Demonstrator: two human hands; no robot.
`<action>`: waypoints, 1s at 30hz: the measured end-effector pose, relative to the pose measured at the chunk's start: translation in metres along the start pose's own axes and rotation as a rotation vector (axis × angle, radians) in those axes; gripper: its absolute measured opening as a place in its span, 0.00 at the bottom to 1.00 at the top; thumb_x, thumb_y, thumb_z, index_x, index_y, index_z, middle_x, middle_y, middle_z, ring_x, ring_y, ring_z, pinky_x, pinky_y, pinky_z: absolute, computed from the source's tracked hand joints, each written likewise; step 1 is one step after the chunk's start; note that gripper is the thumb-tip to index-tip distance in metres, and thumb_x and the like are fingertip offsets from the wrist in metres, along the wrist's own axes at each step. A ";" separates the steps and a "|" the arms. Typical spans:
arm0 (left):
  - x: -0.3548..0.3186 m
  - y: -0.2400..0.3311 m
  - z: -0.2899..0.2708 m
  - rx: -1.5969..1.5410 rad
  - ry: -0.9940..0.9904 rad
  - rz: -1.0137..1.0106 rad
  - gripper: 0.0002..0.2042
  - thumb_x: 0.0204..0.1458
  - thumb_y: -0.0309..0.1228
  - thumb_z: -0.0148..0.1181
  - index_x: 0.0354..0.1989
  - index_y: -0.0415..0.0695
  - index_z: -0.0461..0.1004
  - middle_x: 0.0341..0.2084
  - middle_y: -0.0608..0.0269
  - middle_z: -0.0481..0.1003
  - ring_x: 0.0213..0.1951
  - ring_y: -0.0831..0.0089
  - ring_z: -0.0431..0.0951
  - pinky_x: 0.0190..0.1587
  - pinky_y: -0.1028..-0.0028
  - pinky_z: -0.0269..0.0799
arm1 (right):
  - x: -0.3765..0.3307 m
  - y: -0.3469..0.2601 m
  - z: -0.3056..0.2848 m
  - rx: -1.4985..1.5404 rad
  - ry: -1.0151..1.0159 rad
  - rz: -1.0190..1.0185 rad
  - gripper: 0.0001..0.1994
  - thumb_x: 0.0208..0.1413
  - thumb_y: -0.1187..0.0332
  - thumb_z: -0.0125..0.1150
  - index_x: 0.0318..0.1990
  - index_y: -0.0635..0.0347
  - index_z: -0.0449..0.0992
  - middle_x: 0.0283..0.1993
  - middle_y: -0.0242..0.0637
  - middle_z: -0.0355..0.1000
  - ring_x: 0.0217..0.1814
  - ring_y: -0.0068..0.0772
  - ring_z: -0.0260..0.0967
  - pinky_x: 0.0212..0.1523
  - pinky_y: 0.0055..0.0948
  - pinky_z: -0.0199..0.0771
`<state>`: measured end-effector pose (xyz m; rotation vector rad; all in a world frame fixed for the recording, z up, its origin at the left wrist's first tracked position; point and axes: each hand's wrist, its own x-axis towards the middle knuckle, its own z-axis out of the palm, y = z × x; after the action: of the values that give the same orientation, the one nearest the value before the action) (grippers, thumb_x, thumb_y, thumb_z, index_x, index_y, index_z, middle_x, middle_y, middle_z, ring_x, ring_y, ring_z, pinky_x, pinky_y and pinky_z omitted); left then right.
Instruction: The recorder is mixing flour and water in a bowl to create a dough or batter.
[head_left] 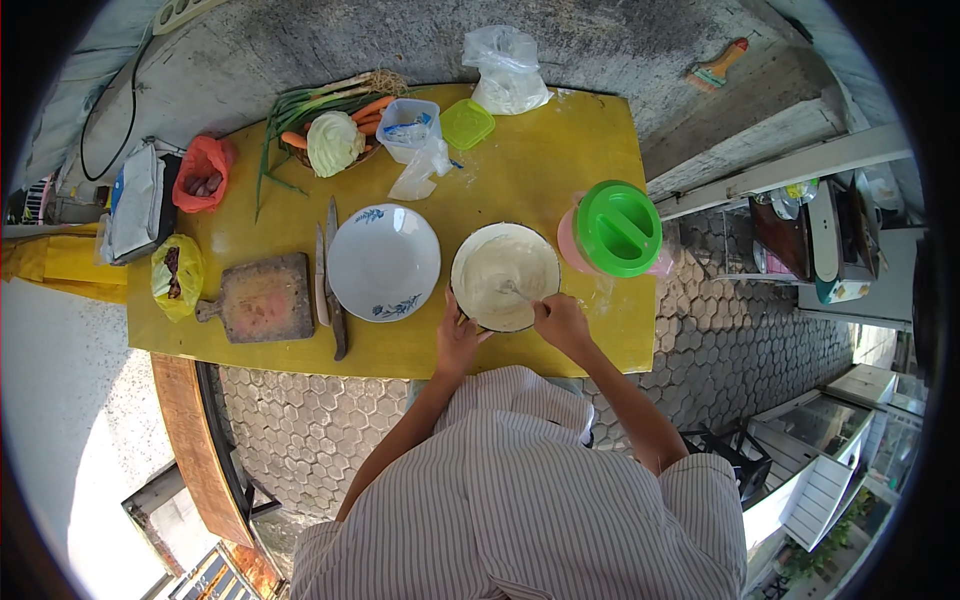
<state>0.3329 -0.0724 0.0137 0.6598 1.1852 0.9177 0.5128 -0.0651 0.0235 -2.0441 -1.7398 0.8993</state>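
Bowl of pale batter (505, 276) near front table edge (400, 360). Left hand (457, 340) cups rim, fingers curled on it. Right hand (560, 320) pinches stirring utensil (515, 292). Hard stirring could slop batter or nudge bowl off edge. Knives (330, 285) lie near left elbow; pink jug with green lid (615, 230) crowds right.

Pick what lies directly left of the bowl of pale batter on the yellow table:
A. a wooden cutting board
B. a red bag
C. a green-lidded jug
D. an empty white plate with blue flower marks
D: the white plate with blue flower marks sits empty just left of the batter bowl, which the left hand steadies while the right hand stirs.
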 end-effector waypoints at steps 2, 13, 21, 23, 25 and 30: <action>0.000 -0.001 -0.001 -0.027 -0.018 0.038 0.33 0.50 0.14 0.39 0.66 0.47 0.39 0.58 0.53 0.56 0.58 0.61 0.62 0.50 0.64 0.73 | 0.023 -0.001 -0.021 0.017 -0.012 0.254 0.15 0.50 0.62 0.53 0.23 0.67 0.75 0.27 0.56 0.71 0.33 0.57 0.71 0.40 0.46 0.70; -0.002 -0.002 -0.002 -0.002 -0.018 0.001 0.35 0.50 0.13 0.38 0.67 0.48 0.36 0.61 0.53 0.53 0.58 0.60 0.62 0.50 0.64 0.73 | -0.013 0.001 -0.020 0.001 -0.059 0.072 0.16 0.51 0.62 0.54 0.20 0.67 0.73 0.24 0.53 0.70 0.28 0.55 0.70 0.31 0.46 0.69; 0.001 -0.001 -0.001 -0.022 -0.017 -0.002 0.35 0.50 0.13 0.39 0.67 0.48 0.37 0.60 0.54 0.55 0.58 0.61 0.62 0.51 0.63 0.72 | 0.008 0.011 -0.028 -0.056 0.039 0.009 0.16 0.52 0.63 0.54 0.19 0.66 0.72 0.21 0.53 0.68 0.26 0.56 0.68 0.30 0.45 0.68; 0.000 -0.005 0.000 0.008 -0.014 0.023 0.35 0.50 0.12 0.39 0.67 0.48 0.37 0.60 0.54 0.55 0.58 0.61 0.62 0.51 0.62 0.72 | -0.006 0.012 -0.024 -0.088 -0.039 -0.010 0.16 0.52 0.63 0.53 0.20 0.66 0.73 0.22 0.53 0.69 0.27 0.56 0.69 0.31 0.45 0.69; 0.003 -0.008 -0.004 0.017 -0.016 0.032 0.35 0.50 0.12 0.37 0.67 0.48 0.35 0.60 0.53 0.54 0.58 0.60 0.63 0.51 0.63 0.73 | -0.013 0.010 -0.026 -0.156 -0.197 -0.052 0.15 0.52 0.63 0.50 0.21 0.65 0.74 0.24 0.53 0.71 0.29 0.55 0.71 0.32 0.46 0.71; 0.001 -0.003 -0.003 0.012 -0.059 0.044 0.36 0.50 0.11 0.35 0.67 0.48 0.32 0.61 0.52 0.52 0.57 0.59 0.63 0.50 0.62 0.73 | 0.014 0.004 -0.040 -0.178 0.008 -0.004 0.12 0.50 0.65 0.51 0.21 0.63 0.74 0.23 0.49 0.72 0.26 0.55 0.71 0.31 0.46 0.72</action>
<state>0.3307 -0.0728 0.0095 0.7205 1.1282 0.9227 0.5422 -0.0462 0.0483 -2.1493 -1.8791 0.7575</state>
